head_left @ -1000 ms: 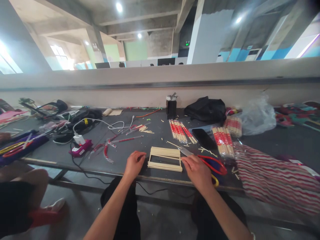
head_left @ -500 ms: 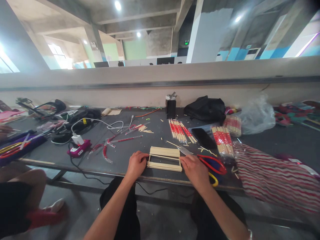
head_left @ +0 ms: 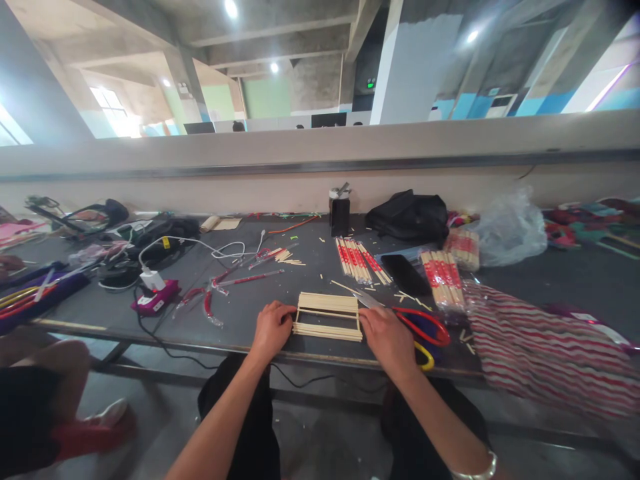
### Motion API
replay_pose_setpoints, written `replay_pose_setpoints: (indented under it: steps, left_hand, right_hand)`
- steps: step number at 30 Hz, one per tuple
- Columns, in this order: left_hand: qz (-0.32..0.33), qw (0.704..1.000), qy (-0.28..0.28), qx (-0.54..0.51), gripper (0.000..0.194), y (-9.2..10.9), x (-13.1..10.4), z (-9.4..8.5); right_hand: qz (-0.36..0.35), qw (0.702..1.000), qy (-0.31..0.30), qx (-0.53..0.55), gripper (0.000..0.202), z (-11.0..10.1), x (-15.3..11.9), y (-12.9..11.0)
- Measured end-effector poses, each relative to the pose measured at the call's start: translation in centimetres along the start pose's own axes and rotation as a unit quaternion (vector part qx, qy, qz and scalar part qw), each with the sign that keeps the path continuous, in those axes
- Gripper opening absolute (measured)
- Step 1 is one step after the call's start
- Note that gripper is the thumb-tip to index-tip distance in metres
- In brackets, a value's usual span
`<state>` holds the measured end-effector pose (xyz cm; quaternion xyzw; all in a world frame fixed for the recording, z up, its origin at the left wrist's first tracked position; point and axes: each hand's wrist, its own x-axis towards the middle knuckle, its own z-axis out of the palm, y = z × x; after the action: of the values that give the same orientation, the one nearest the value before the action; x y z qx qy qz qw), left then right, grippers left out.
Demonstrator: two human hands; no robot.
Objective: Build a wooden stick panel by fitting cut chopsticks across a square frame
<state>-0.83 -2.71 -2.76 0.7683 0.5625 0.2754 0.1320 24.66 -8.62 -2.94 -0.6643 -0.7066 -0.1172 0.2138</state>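
Observation:
A frame of pale wooden sticks (head_left: 327,331) lies on the dark table (head_left: 280,293) in front of me, with an open gap between its upper and lower rows. My left hand (head_left: 273,328) is closed at the frame's left end, thumb and fingertips against the sticks. At the right end my right hand (head_left: 386,333) pinches the frame in the same way. Scissors with red and yellow handles (head_left: 434,327) lie beside and partly under my right hand, their blades (head_left: 367,300) pointing up and left.
Packs of sticks in red wrappers (head_left: 354,260), a phone (head_left: 406,275) and a striped cloth (head_left: 540,353) lie to the right. A purple power socket (head_left: 156,300) with cables sits left. A person's leg (head_left: 65,367) shows at lower left.
The whole view has shifted very slightly. Both hands stay at the two ends of the stick frame.

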Motion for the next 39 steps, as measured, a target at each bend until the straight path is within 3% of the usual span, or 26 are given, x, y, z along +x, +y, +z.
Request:
replay_pose_setpoints:
  steps: [13, 39]
  left_hand:
    - [0.006, 1.000, 0.002, 0.000, 0.034, 0.0, -0.2, -0.1]
    - [0.004, 1.000, 0.004, -0.030, 0.035, -0.2, -0.1, 0.1]
  right_hand:
    - [0.022, 0.997, -0.001, -0.069, 0.016, -1.4, -0.9, -0.4]
    - [0.012, 0.999, -0.037, -0.025, 0.022, -1.4, -0.7, -0.9]
